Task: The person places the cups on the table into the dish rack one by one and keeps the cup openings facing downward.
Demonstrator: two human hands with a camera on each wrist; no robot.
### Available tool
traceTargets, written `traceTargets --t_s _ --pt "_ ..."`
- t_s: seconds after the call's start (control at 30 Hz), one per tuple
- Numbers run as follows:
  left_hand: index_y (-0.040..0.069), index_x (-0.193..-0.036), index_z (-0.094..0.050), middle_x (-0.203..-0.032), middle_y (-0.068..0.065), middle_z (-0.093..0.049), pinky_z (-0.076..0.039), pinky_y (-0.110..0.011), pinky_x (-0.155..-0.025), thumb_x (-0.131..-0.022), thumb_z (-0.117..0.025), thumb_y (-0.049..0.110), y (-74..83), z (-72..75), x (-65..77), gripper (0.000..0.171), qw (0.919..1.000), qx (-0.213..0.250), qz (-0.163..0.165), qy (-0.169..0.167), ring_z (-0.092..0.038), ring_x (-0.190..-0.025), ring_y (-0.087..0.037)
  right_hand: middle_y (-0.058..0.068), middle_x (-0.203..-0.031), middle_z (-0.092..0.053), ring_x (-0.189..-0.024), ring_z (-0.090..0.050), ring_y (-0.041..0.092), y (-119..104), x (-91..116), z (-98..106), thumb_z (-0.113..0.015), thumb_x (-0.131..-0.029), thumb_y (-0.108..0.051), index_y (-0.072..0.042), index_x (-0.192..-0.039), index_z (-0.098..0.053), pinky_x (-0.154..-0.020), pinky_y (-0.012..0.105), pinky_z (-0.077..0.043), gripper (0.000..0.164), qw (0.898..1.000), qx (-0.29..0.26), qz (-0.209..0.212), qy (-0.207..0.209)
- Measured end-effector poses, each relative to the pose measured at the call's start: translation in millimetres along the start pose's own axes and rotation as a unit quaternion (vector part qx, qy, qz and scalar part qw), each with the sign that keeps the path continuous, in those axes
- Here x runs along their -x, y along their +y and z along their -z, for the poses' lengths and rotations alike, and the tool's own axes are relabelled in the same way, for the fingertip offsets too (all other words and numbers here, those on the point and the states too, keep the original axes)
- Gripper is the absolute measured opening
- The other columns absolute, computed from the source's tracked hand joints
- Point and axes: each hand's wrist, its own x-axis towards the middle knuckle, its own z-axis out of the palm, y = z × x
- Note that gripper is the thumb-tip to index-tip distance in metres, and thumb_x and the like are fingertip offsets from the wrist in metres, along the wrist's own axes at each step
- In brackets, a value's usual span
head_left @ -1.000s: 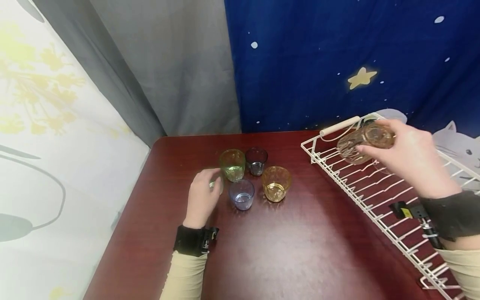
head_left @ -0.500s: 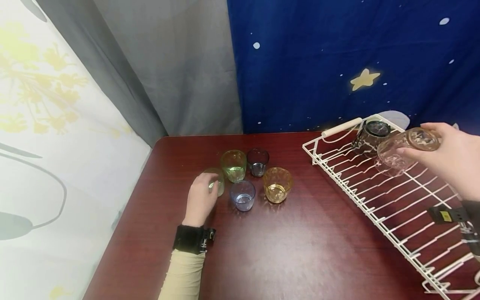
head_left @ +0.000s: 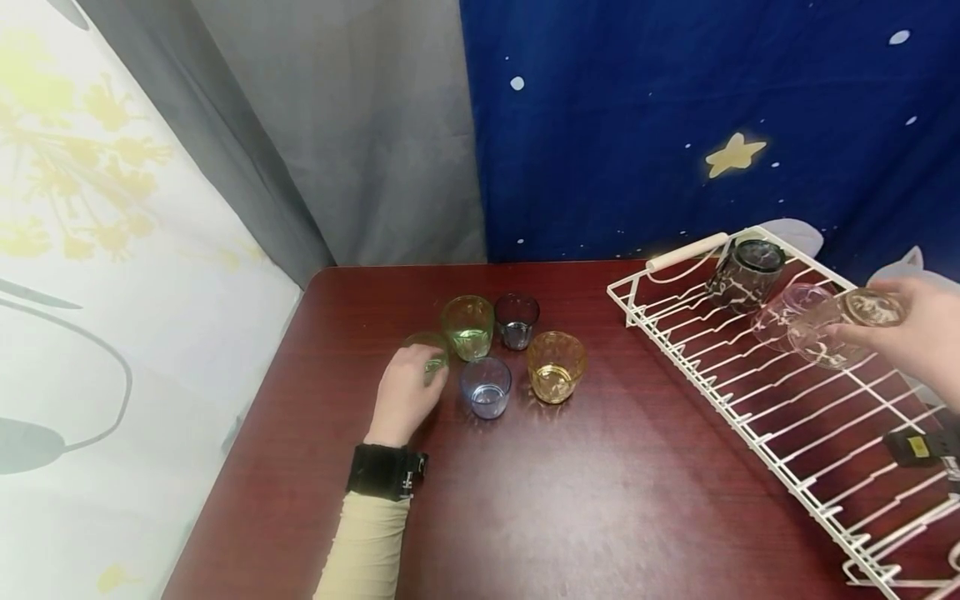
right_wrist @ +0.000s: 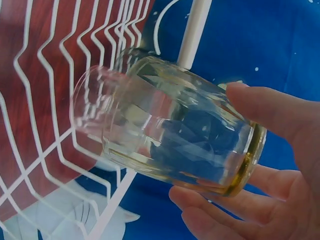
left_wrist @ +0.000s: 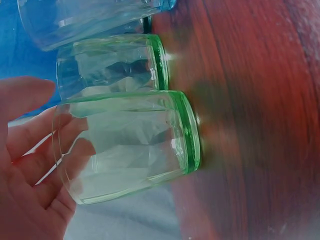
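My right hand [head_left: 926, 333] grips an amber drinking glass [right_wrist: 185, 130] near its base, thumb on one side and fingers on the other. The glass is tilted with its mouth down over the white wire rack [head_left: 780, 475], overlapping a pink glass [head_left: 806, 296] in view. My left hand [head_left: 405, 392] is loosely curled around the rim end of a light green glass [left_wrist: 130, 150] standing on the table. In the left wrist view the fingers show through this glass, and the thumb appears slightly apart from it; contact is unclear.
Beside the left hand stand another green glass [head_left: 468, 329], a dark glass [head_left: 517, 321], a blue glass [head_left: 486, 389] and a yellow glass [head_left: 555, 367]. A black glass [head_left: 750, 271] sits upside down at the rack's far end, near its wooden handle [head_left: 686, 252].
My right hand has carried the amber glass rightward along the rack, away from the black glass, and lowered it. My left hand has stayed by the green glass, shifting slightly.
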Motion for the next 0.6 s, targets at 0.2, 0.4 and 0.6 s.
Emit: traceTargets --t_s 0.2,0.4,0.6 --pt "0.01 -0.111 -0.069 -0.108 -0.007 -0.072 -0.051 -0.04 -0.093 -0.089 -0.067 0.018 2.3 -0.9 1.0 0.023 0.9997 -0.021 -0.01 0.005 -0.064 -0.105 -0.027 0.052 -0.108 -0.045 -0.09 -0.047 0.062 13.7 -0.5 1.2 -0.074 -0.072 -0.014 0.022 -0.119 -0.041 -0.062 0.028 -0.033 0.067 0.999 0.013 -0.014 -0.043" --pt "0.011 -0.109 -0.069 -0.104 -0.006 -0.072 -0.053 -0.04 -0.089 -0.086 -0.07 0.012 4.7 0.1 6.2 0.023 0.9982 -0.056 0.001 0.022 -0.065 -0.102 -0.027 0.051 -0.107 -0.046 -0.094 -0.045 0.064 25.4 -7.3 -1.3 -0.073 -0.077 -0.026 0.019 -0.12 -0.038 -0.077 0.061 -0.038 0.071 0.99 0.082 -0.043 -0.105" --pt "0.008 -0.107 -0.07 -0.102 -0.009 -0.073 -0.047 -0.04 -0.103 -0.085 -0.071 0.01 4.9 -1.1 8.4 0.023 0.9962 -0.082 -0.007 0.029 -0.066 -0.103 -0.029 0.048 -0.106 -0.049 -0.1 -0.039 0.067 32.6 -13.2 -6.3 -0.072 -0.079 -0.034 0.012 -0.121 -0.039 -0.086 0.068 -0.03 0.071 0.979 0.131 -0.068 -0.141"
